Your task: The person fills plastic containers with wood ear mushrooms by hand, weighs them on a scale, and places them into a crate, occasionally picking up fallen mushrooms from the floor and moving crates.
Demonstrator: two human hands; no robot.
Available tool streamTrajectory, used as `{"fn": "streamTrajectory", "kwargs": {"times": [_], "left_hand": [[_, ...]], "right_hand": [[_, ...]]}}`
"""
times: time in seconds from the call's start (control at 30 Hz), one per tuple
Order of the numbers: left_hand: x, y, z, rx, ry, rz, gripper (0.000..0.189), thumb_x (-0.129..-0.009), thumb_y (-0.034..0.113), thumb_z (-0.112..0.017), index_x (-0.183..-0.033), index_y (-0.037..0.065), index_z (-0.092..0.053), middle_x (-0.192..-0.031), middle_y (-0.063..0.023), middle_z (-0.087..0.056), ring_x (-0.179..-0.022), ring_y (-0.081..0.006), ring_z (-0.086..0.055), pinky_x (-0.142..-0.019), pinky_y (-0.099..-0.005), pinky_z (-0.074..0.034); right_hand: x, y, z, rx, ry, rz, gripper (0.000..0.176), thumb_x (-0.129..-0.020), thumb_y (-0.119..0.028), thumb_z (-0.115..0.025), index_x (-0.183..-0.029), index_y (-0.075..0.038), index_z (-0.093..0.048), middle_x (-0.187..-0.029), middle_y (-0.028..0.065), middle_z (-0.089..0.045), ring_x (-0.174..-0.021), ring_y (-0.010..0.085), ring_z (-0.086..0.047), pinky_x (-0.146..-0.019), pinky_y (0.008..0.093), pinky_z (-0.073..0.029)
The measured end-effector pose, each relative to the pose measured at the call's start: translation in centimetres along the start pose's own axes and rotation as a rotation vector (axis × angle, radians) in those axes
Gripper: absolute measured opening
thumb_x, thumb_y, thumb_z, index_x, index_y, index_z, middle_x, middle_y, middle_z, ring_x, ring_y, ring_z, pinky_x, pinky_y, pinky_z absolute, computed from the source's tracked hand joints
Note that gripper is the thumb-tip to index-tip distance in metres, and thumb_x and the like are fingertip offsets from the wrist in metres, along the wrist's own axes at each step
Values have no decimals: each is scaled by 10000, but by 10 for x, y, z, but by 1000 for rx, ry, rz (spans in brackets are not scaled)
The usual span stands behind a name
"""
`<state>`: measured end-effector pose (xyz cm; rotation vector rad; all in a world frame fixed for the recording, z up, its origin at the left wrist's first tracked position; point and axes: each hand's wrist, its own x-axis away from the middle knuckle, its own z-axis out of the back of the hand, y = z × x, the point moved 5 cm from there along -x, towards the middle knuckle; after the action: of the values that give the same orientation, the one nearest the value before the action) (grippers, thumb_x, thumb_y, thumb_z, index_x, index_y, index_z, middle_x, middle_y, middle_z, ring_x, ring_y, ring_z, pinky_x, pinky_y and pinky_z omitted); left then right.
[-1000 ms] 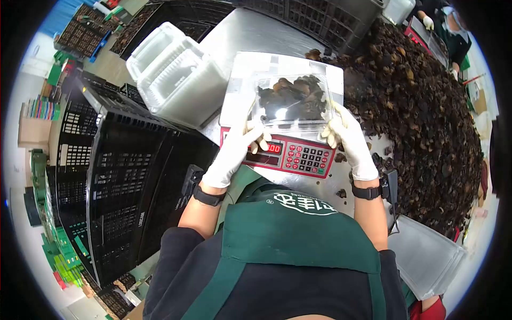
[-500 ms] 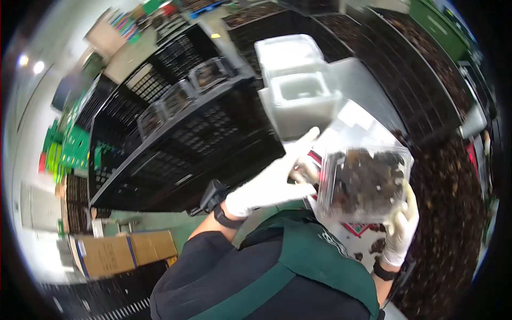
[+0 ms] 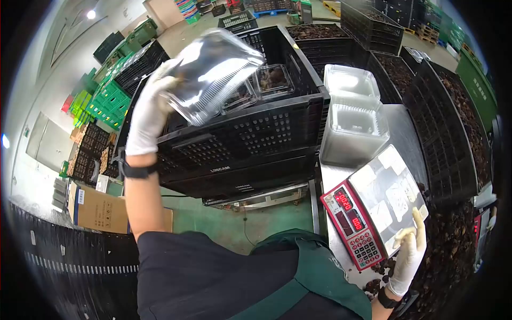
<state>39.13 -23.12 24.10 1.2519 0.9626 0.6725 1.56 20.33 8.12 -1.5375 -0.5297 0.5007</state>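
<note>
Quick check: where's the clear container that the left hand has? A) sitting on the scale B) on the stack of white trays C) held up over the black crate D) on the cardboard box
C: the left hand holds the clear container aloft above the black crate, while the right hand is at the scale.

Bright indoor light, heavy fisheye bending and dark vignette at edges, glare on the motion-blurred clear container.
</note>
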Motion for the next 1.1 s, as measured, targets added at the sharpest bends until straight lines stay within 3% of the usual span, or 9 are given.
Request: {"fn": "streamTrajectory", "kwargs": {"times": [0.17,0.27,0.3,0.43,0.57,0.7,0.87,1.0,1.1], "left_hand": [[-27,-65,207,-39,445,273,709,-903,462,-663,-1459,83,-439,-1406,-180,-533,-1266,-347,-543,-1015,-546,-466],[-22,-71,228,-441,650,558,1085,-831,662,-666,-1583,75,-150,-1655,-196,-114,-1468,-482,-210,-1046,-678,-351],[-31,-65,221,-535,693,448,986,-869,630,-644,-1562,56,-241,-1627,-191,-230,-1463,-410,-274,-1087,-615,-347],[-59,-4,39,-714,227,-358,536,-975,264,-624,-1444,43,-488,-1445,-136,-534,-1344,-236,-486,-1106,-376,-391],[20,-14,-220,-807,-379,-629,484,-904,97,-664,-1365,14,-541,-1358,-164,-591,-1269,-295,-566,-1116,-388,-396],[48,-103,-358,-828,-667,-872,413,-950,105,-604,-1343,-8,-546,-1339,-229,-578,-1263,-380,-542,-1074,-417,-424],[-20,-184,-373,-1102,-567,-812,274,-973,121,-553,-1169,-44,-649,-1042,-233,-700,-992,-373,-664,-892,-409,-512],[-34,-166,-368,-1134,-648,-808,193,-938,103,-615,-1083,2,-693,-951,-175,-719,-879,-291,-689,-837,-369,-519],[-49,-154,-368,-1175,-519,-550,172,-910,158,-695,-973,1,-667,-850,-110,-709,-762,-217,-676,-753,-348,-525]], "right_hand": [[11,17,47,15,91,10,587,-982,-213,-602,-1443,91,-403,-735,20,-574,-620,60,-505,-611,182,-423],[17,27,69,77,141,-3,593,-995,-239,-603,-1448,89,-406,-738,8,-563,-629,54,-492,-607,174,-415],[21,32,76,101,162,-8,594,-996,-244,-604,-1449,87,-408,-740,5,-561,-634,52,-491,-606,173,-414],[37,45,95,60,150,-69,521,-1005,-199,-566,-1440,61,-446,-761,-17,-561,-640,29,-456,-570,178,-357],[61,50,89,42,278,-154,408,-1005,-143,-503,-1370,34,-545,-807,-8,-615,-657,40,-494,-605,181,-390],[108,76,116,35,395,-191,401,-1018,-187,-521,-1363,15,-554,-866,17,-659,-707,51,-539,-655,203,-430],[220,101,189,218,817,-270,350,-989,-107,-509,-1316,-18,-595,-852,29,-687,-696,60,-587,-655,209,-472],[284,145,202,289,1037,-363,354,-948,-77,-520,-1284,-23,-614,-812,18,-684,-691,64,-595,-667,209,-482],[285,173,184,659,1020,-363,490,-883,-93,-624,-1367,-46,-561,-1084,75,-672,-900,154,-632,-851,282,-509]]}}
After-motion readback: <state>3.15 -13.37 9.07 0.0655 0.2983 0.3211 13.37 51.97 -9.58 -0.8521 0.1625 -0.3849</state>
